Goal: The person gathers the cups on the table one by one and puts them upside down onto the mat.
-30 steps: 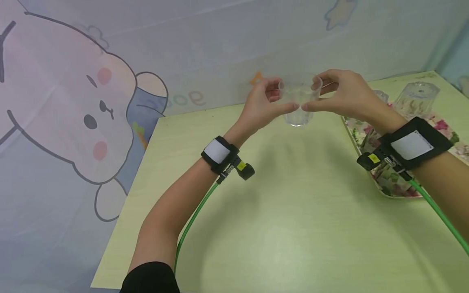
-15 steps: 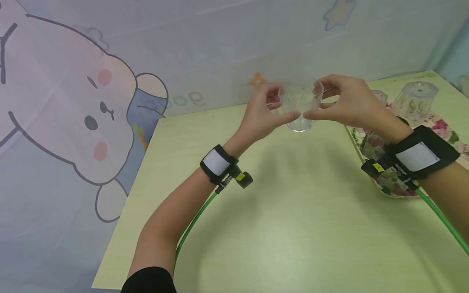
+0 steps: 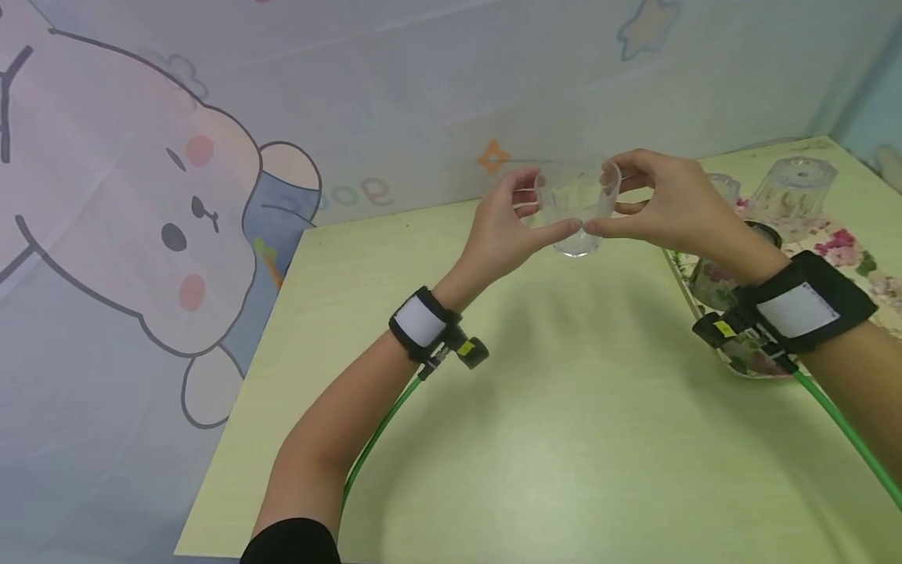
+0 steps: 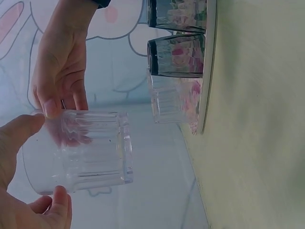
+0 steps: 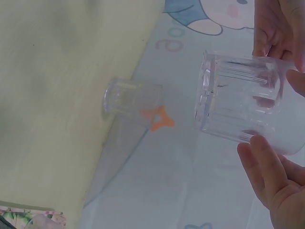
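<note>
Between both hands, a clear fluted drinking glass is held upright above the table, its thick base down. My left hand grips it from the left, thumb along the near side and fingers on the far side. Opposite it, my right hand grips the right side the same way, and the two thumb tips almost meet in the head view. A second clear glass stands upright on the table below, as the right wrist view shows; the held glass overlaps that area in the head view.
A floral tray lies at the right of the pale table. On it, a clear glass and dark tinted glasses stand upside down, partly hidden behind my right forearm. A printed cloth hangs behind the table's back edge.
Both hands and the held glass have come down slightly in the head view. The thumbs have drawn closer together, and the grip is kept.
</note>
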Demonstrator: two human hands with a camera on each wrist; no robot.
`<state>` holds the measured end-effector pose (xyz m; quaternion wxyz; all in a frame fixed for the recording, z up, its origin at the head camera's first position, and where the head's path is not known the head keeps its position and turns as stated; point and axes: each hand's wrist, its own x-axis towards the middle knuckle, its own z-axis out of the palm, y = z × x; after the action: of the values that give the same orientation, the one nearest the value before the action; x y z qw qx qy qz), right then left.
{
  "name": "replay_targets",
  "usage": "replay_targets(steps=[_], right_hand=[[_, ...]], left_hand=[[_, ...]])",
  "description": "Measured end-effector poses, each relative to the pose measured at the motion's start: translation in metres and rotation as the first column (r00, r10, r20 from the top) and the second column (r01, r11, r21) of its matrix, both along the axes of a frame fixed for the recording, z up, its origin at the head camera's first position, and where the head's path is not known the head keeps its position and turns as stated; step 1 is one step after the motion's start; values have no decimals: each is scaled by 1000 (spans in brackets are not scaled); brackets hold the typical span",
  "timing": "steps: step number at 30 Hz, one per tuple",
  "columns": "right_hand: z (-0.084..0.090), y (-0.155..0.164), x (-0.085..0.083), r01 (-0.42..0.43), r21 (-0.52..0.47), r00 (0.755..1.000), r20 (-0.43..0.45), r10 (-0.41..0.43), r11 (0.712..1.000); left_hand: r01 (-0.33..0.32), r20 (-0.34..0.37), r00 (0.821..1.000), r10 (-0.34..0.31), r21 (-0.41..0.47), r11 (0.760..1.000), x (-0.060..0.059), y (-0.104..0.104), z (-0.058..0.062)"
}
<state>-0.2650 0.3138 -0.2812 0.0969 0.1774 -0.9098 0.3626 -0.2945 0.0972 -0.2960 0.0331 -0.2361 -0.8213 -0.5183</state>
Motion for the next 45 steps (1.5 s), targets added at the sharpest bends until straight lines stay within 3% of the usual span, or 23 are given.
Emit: replay_targets(steps=[6, 16, 22, 34, 45], right_hand=[[0, -2, 1, -22, -2, 999, -29, 22, 1000], [-3, -5, 1, -19, -22, 1000, -3, 19, 1000], [-2, -7, 1, -28, -28, 1000, -3, 28, 999], [-3, -10, 1, -57, -50, 998, 7, 57, 997], [-18, -12, -2, -66, -139, 997, 39, 72, 988]], left_hand=[[-10, -52, 999, 9, -12, 1000, 1, 0, -2], [-15, -29, 999, 14, -6, 1000, 3, -2, -7], [-30, -55, 998, 30, 10, 1000, 4, -3, -8], [-58, -44, 997, 62, 101, 993, 6, -5, -14], [-94, -12, 995, 98, 186, 978, 2, -8, -23]])
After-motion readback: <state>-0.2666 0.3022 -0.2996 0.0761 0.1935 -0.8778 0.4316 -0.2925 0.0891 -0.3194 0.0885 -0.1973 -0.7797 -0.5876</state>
